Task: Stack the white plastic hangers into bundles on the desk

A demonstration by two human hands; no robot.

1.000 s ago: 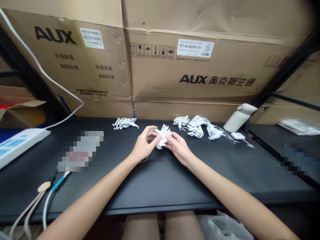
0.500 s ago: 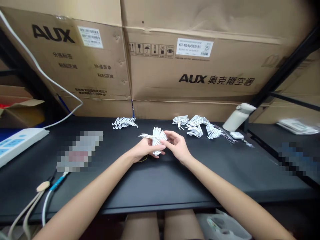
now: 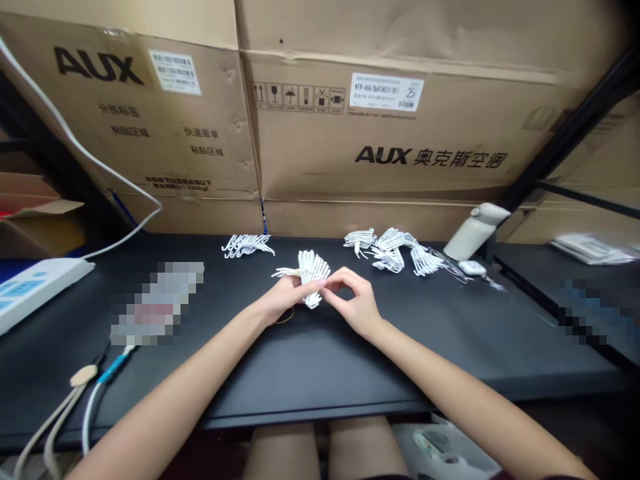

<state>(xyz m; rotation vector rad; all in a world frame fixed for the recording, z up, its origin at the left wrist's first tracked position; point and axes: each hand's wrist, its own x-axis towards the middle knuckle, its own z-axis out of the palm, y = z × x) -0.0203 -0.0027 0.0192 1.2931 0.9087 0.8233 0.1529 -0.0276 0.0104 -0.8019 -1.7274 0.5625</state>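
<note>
My left hand (image 3: 289, 297) is closed round a bundle of white hooks (image 3: 313, 268), fanned out above the table's middle. A thin yellowish loop (image 3: 285, 317) hangs below that hand. At the bundle's right side, my right hand (image 3: 353, 300) has its thumb and index finger brought together; what they pinch is too small to make out. Behind, to the left, lies a loose group of white hooks (image 3: 247, 245). Several bundled white hooks (image 3: 391, 248) rest at the back right.
A white bottle (image 3: 475, 233) and a small white case (image 3: 472, 268) are at the back right of the black table (image 3: 310, 380). On the left are a power strip (image 3: 43, 287), cables and a blurred-out flat object (image 3: 160, 303). Large cardboard boxes (image 3: 310, 173) stand behind.
My right hand has drawn its fingers from around the bundle into a pinch at its right edge. More of the bundle shows, fanned wider. The view has shifted slightly.
</note>
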